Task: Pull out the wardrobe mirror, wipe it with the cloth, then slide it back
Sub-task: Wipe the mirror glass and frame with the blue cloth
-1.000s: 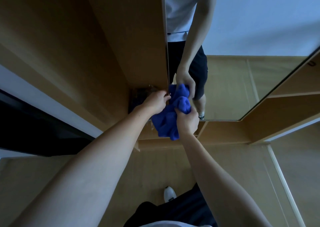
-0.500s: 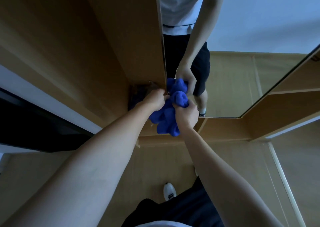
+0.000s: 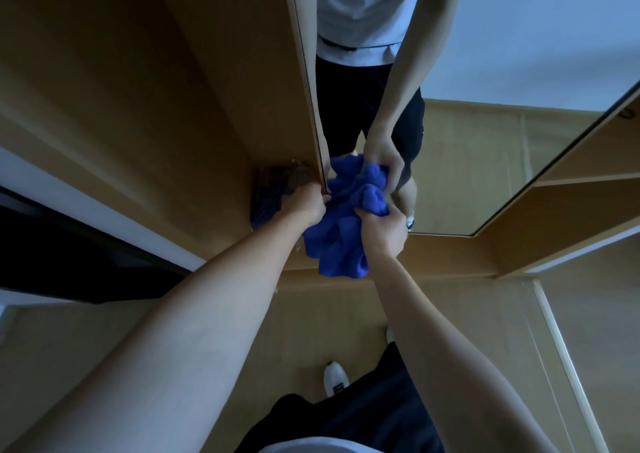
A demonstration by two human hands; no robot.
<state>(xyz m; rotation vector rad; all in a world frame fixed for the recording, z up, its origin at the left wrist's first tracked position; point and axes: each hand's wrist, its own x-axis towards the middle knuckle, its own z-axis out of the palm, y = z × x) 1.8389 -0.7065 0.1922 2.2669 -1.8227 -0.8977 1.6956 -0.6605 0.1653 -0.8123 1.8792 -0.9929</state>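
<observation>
At mirror (image 3: 467,161) bottom edge: right grip (image 3: 384,232) clutches bunched blue cloth (image 3: 341,244); left grip (image 3: 308,201) curled on mirror's side edge.

white shoe (image 3: 335,378), wooden floor (image 3: 329,314)

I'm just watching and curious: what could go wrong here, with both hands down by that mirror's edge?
The left hand grips the mirror at its edge by the wardrobe panel; fingers could get pinched there if it slides. The blue cloth, bunched in the right hand, hangs low and might snag or wipe poorly.
</observation>
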